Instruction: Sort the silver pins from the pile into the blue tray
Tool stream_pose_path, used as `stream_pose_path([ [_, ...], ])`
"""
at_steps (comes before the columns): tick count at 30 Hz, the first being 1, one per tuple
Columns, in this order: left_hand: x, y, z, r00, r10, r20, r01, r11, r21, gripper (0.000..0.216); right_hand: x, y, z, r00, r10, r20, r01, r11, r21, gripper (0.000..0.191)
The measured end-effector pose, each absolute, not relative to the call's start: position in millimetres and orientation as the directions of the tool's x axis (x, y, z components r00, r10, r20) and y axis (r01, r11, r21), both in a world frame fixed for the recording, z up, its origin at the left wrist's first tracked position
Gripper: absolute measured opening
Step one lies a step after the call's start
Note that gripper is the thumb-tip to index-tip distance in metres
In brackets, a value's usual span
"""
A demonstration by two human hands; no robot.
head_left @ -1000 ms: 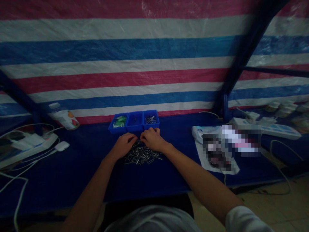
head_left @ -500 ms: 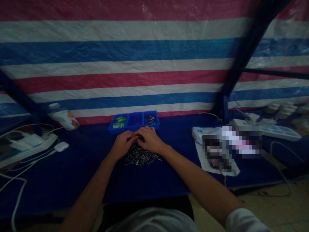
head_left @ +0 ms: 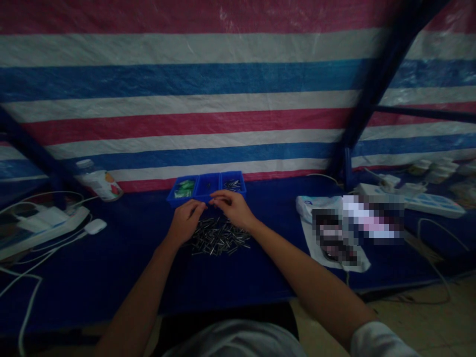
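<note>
Both hands hover over the near edge of a blue three-section tray (head_left: 171, 197), at the far side of a pile of short, thin metal pins (head_left: 219, 239) on the table. My left hand (head_left: 187, 218) has its thumb and fingertips brought together; anything pinched there is too small to make out. Just right of it, my right hand (head_left: 234, 210) curls with its fingertips close together, and I cannot make out what they hold. A small gap separates the two hands. Green pieces (head_left: 185, 188) fill the tray's left section, small metal parts (head_left: 232, 185) lie in the right one, and a tiny item sits in the middle.
A plastic bottle (head_left: 100, 182) stands back left, near a power strip (head_left: 74, 220) with cables and a white charger (head_left: 95, 226). Right of me lie a white packet (head_left: 316, 206), blurred-out items and another power strip (head_left: 435, 204). A striped tarp (head_left: 223, 99) hangs behind the blue table (head_left: 267, 277).
My hands, touching earlier, have drawn slightly apart at the fingertips. More of the pin pile shows between and below them. The tray stays in place.
</note>
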State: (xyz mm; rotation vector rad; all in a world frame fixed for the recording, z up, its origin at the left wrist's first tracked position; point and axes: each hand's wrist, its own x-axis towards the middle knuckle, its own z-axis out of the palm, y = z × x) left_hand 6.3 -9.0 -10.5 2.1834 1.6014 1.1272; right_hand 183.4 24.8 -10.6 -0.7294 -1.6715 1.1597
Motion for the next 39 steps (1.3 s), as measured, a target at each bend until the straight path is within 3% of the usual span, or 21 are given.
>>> stream_pose_path([
  [5,8,-9,-11,0.138,0.89,0.434,0.737,-0.385,0.555,0.041,191,28,0,-0.351,0.915,0.198,-0.429,0.031,-0.903,0.017],
  [13,9,-9,-10,0.15,0.897,0.417,0.736,-0.383,0.558,0.041,206,40,5,-0.264,0.964,0.024,-0.593,-0.142,-0.793,0.017],
  [18,9,-9,-11,0.155,0.9,0.407,0.749,-0.376,0.545,0.041,205,47,-7,-0.084,0.985,-0.151,-0.483,-0.173,-0.858,0.021],
  [26,8,-7,-14,0.172,0.907,0.385,0.756,-0.372,0.539,0.042,199,52,-14,0.046,0.976,-0.212,-0.308,-0.188,-0.933,0.025],
  [33,10,-7,-14,0.186,0.912,0.366,0.777,-0.365,0.514,0.042,189,43,-4,-0.006,0.996,-0.09,-0.165,-0.09,-0.982,0.018],
  [36,9,-6,-16,0.193,0.906,0.375,0.785,-0.372,0.495,0.039,193,26,9,-0.064,0.987,0.148,0.004,0.148,-0.989,0.016],
  [39,9,-6,-18,0.224,0.903,0.366,0.795,-0.387,0.468,0.035,209,-14,23,-0.249,0.89,0.382,0.252,0.441,-0.862,0.017],
])
